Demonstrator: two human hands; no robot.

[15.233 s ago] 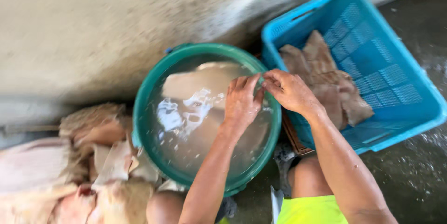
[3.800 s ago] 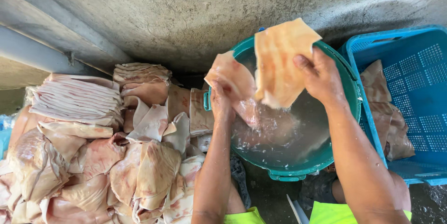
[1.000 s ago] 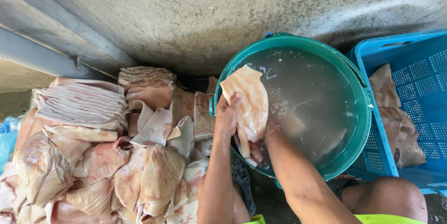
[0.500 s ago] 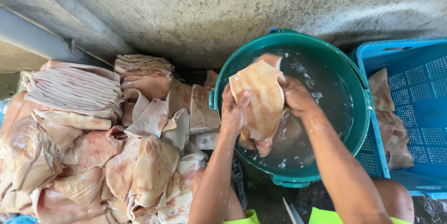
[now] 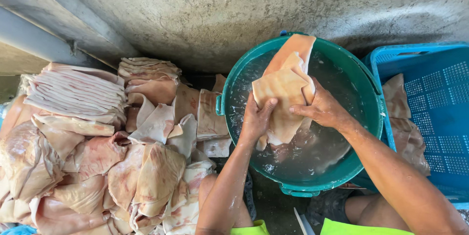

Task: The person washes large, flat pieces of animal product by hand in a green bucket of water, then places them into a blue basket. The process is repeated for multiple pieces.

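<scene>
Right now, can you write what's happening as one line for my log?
left hand: grips skin sheet | right hand: grips same sheet | sheet: held above water in green tub | pile of skins: left | blue crate: right

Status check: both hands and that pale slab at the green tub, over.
Left hand and right hand both grip the slab. Slab held over water in green tub. Nothing blocking.

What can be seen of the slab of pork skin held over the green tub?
The slab of pork skin is pale tan, wet and floppy, folded over itself, its top edge lying against the far rim of the green tub. The left hand grips its lower left edge, the right hand its right side. Its lower end hangs down to the cloudy water.
</scene>
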